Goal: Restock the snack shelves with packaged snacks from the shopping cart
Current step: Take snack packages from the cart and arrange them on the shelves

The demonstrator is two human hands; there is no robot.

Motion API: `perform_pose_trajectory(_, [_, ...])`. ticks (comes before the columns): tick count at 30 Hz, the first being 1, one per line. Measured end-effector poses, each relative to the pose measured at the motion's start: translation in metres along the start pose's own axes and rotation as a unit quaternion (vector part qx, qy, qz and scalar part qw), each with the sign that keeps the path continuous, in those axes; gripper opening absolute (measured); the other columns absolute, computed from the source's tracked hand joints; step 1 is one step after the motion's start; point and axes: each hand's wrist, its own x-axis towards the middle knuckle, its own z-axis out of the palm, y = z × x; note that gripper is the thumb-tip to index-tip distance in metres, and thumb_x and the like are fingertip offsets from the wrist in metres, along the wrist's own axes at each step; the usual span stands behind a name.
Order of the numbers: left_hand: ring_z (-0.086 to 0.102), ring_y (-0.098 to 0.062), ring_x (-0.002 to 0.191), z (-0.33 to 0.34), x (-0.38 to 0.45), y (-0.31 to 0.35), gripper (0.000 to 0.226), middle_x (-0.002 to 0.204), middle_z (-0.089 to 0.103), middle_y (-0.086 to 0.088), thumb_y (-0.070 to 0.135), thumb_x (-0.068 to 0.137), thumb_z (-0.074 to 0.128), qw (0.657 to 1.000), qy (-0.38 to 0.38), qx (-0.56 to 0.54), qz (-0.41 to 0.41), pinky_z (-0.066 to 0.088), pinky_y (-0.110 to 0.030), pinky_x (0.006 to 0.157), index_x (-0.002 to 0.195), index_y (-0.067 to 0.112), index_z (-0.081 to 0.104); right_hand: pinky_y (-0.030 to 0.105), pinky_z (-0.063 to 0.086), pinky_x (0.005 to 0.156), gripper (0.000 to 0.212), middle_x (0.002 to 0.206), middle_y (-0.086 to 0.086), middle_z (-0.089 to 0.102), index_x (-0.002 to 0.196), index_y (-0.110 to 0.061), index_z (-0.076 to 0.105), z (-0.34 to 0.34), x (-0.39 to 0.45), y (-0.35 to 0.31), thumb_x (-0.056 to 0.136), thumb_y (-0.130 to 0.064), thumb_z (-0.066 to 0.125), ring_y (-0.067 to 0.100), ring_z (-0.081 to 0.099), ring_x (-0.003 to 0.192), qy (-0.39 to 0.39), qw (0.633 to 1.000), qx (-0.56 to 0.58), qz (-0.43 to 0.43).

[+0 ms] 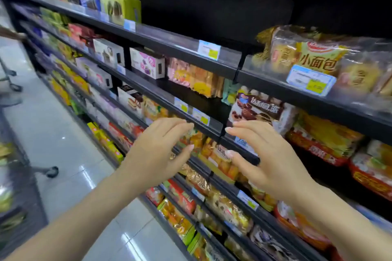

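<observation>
Two bare hands hover in front of dark metal snack shelves in a shop aisle, both empty. The left hand is held palm-down with fingers loosely arched and spread, gripping nothing; a ring shows on one finger. The right hand mirrors it just beside, fingers relaxed and reaching toward the shelf edge, near a brown-and-white chocolate pie bag that stands upright on the shelf ahead of the fingertips. Whether the fingertips touch the shelf rail is hard to tell. Above to the right, a clear bag of small bread rolls with a yellow label lies behind a blue price tag. Orange and yellow cake packets fill the shelf to the right; white boxed snacks line the shelf to the left. The shopping cart, blurred, sits at the far left on the pale tiled floor.
</observation>
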Motion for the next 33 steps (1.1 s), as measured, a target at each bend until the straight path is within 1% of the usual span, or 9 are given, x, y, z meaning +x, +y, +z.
perform_pose_trajectory(6, [0.056, -0.02, 0.109, -0.029, -0.107, -0.022, 0.042, 0.115, 0.064, -0.006, 0.034, 0.089, 0.053, 0.984, -0.055, 0.081, -0.151, 0.037, -0.024, 0.097, 0.12, 0.008, 0.064, 0.033, 0.04, 0.102, 0.041, 0.119, -0.002, 0.06, 0.123, -0.016, 0.061, 0.081, 0.011, -0.041, 0.093, -0.041, 0.05, 0.019, 0.05, 0.12, -0.078, 0.988, 0.086, -0.099])
perform_pose_trajectory(12, [0.053, -0.02, 0.103, -0.079, -0.205, -0.043, 0.046, 0.113, 0.064, -0.008, 0.038, 0.088, 0.048, 0.946, -0.079, 0.145, -0.28, 0.045, -0.029, 0.087, 0.118, 0.007, 0.064, 0.032, 0.041, 0.096, 0.041, 0.111, 0.001, 0.063, 0.116, -0.013, 0.064, 0.156, 0.036, -0.119, 0.088, -0.039, 0.05, 0.022, 0.055, 0.109, -0.128, 0.961, 0.161, -0.185])
perform_pose_trajectory(14, [0.055, -0.022, 0.104, -0.096, -0.233, -0.055, 0.048, 0.114, 0.063, -0.009, 0.039, 0.088, 0.048, 0.931, -0.081, 0.152, -0.32, 0.042, -0.027, 0.089, 0.119, 0.006, 0.063, 0.028, 0.038, 0.095, 0.041, 0.111, 0.0, 0.063, 0.116, -0.014, 0.065, 0.177, 0.048, -0.149, 0.087, -0.04, 0.051, 0.019, 0.054, 0.108, -0.14, 0.952, 0.182, -0.204])
perform_pose_trajectory(17, [0.054, -0.021, 0.109, -0.124, -0.269, -0.074, 0.051, 0.119, 0.062, -0.006, 0.043, 0.089, 0.046, 0.906, -0.09, 0.172, -0.376, 0.038, -0.025, 0.093, 0.124, 0.008, 0.061, 0.028, 0.043, 0.093, 0.043, 0.112, -0.003, 0.062, 0.118, -0.016, 0.064, 0.206, 0.069, -0.195, 0.087, -0.043, 0.05, 0.015, 0.052, 0.108, -0.161, 0.938, 0.211, -0.221])
perform_pose_trajectory(19, [0.049, -0.019, 0.109, -0.145, -0.288, -0.088, 0.052, 0.118, 0.063, -0.007, 0.042, 0.087, 0.048, 0.895, -0.085, 0.185, -0.396, 0.035, -0.023, 0.093, 0.123, 0.008, 0.061, 0.029, 0.045, 0.093, 0.042, 0.113, -0.003, 0.062, 0.118, -0.015, 0.063, 0.225, 0.082, -0.228, 0.087, -0.041, 0.052, 0.015, 0.053, 0.109, -0.171, 0.932, 0.229, -0.224])
perform_pose_trajectory(21, [0.052, -0.021, 0.107, -0.166, -0.307, -0.104, 0.053, 0.117, 0.063, -0.008, 0.043, 0.086, 0.048, 0.885, -0.091, 0.2, -0.41, 0.036, -0.025, 0.091, 0.124, 0.008, 0.061, 0.028, 0.045, 0.093, 0.042, 0.112, -0.002, 0.063, 0.117, -0.014, 0.063, 0.243, 0.094, -0.261, 0.087, -0.041, 0.051, 0.017, 0.055, 0.107, -0.175, 0.927, 0.236, -0.234])
perform_pose_trajectory(26, [0.058, -0.021, 0.111, -0.221, -0.354, -0.145, 0.055, 0.12, 0.063, -0.004, 0.047, 0.088, 0.044, 0.862, -0.095, 0.233, -0.44, 0.047, -0.03, 0.092, 0.127, 0.011, 0.06, 0.031, 0.049, 0.089, 0.041, 0.109, -0.002, 0.064, 0.116, -0.016, 0.064, 0.283, 0.124, -0.342, 0.087, -0.041, 0.05, 0.019, 0.059, 0.103, -0.196, 0.912, 0.259, -0.25])
perform_pose_trajectory(31, [0.062, -0.025, 0.106, -0.263, -0.391, -0.19, 0.051, 0.117, 0.065, -0.004, 0.039, 0.083, 0.061, 0.848, -0.102, 0.241, -0.461, 0.051, -0.034, 0.089, 0.125, 0.01, 0.061, 0.034, 0.048, 0.093, 0.037, 0.115, -0.003, 0.062, 0.12, -0.018, 0.061, 0.319, 0.152, -0.403, 0.088, -0.035, 0.058, 0.02, 0.055, 0.11, -0.225, 0.905, 0.262, -0.249])
perform_pose_trajectory(33, [0.063, -0.026, 0.105, -0.275, -0.402, -0.207, 0.051, 0.116, 0.066, -0.006, 0.037, 0.081, 0.063, 0.84, -0.104, 0.246, -0.472, 0.052, -0.036, 0.087, 0.123, 0.009, 0.062, 0.029, 0.044, 0.094, 0.036, 0.116, -0.005, 0.06, 0.123, -0.02, 0.06, 0.333, 0.164, -0.421, 0.089, -0.031, 0.062, 0.016, 0.052, 0.112, -0.232, 0.901, 0.262, -0.258])
